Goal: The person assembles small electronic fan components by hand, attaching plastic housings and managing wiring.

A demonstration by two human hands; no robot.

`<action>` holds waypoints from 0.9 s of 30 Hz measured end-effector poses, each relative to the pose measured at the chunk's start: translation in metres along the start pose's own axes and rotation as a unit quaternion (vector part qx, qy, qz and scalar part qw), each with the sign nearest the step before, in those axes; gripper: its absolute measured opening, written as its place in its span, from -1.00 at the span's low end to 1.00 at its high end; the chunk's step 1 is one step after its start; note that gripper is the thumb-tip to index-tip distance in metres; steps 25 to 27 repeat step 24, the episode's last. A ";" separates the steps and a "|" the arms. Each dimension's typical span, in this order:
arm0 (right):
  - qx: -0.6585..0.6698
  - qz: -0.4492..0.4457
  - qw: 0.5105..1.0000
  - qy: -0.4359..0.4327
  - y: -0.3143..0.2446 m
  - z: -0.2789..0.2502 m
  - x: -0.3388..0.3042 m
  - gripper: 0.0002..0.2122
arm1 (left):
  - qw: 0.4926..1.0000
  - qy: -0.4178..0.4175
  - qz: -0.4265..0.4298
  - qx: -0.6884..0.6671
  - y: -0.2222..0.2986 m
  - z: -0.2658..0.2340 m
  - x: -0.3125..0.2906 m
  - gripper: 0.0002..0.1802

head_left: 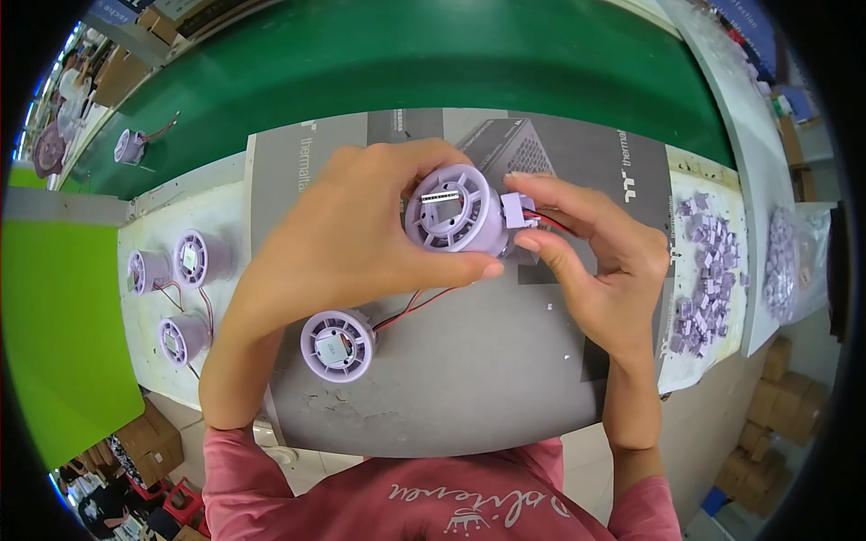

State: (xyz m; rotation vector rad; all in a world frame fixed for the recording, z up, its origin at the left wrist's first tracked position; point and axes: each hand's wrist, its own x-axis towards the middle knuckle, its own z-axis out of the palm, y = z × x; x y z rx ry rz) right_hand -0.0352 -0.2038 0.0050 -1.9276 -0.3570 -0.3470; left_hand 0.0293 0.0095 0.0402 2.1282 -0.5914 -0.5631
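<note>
My left hand (361,225) wraps round a lilac round fan housing (458,212), its spoked face turned up and toward the left. A white label with a dark barcode-like strip sits at the middle of that face. At the housing's right side, my right hand (600,257) pinches a small lilac plastic clip (516,211) between thumb and fingers. Red and black wires (548,220) run from the clip under the right fingers. Whether the clip touches the housing is hard to make out. A second lilac fan (337,346) lies below my left hand, its red and black wires trailing right.
Under my hands is a grey printed cardboard sheet (433,388). Several lilac fans (200,258) stand on the white surface at left. Many small lilac clips (708,279) are heaped at right. Another fan (130,147) sits on the green conveyor belt (379,63) at the far left.
</note>
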 end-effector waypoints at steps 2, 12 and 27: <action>0.001 -0.004 1.000 -0.012 -0.002 -0.002 0.000 -0.74 | 0.999 0.006 0.028 0.019 0.000 0.000 0.000 -0.38; -0.008 -0.053 0.991 0.122 -0.001 0.005 -0.002 -0.78 | 0.997 0.024 0.033 -0.059 0.012 0.008 -0.006 -0.29; -0.036 -0.134 0.989 0.044 -0.001 -0.007 -0.007 -0.79 | 0.989 0.054 0.084 -0.107 0.010 0.013 -0.007 -0.31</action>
